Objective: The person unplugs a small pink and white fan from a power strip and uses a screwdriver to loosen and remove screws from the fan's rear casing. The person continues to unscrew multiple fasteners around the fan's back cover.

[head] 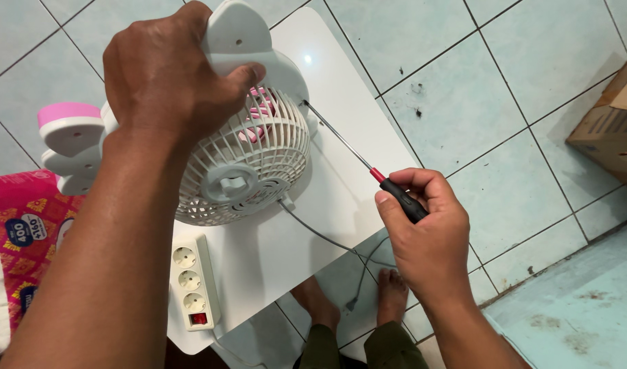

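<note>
Fingers of the right hand (426, 236) pinch the black-and-red handled screwdriver (368, 167), its thin steel shaft slanting up-left into the rim of the small white plastic grille fan (248, 160). The left hand (166, 75) clamps the fan's top. White three-socket power strip (190, 280) lies near the white tabletop (347, 89) edge; bare room remains at the fan's right.

A flat pink and red packet (23, 236) lies at the left edge beside the desk (341, 130), partly hidden by the forearm; it bears yellow patterning and a dark blue round label (18, 231). A brown cardboard box (610, 123) stands on the tiled floor (505, 89) at the far right, cut off by the frame.
</note>
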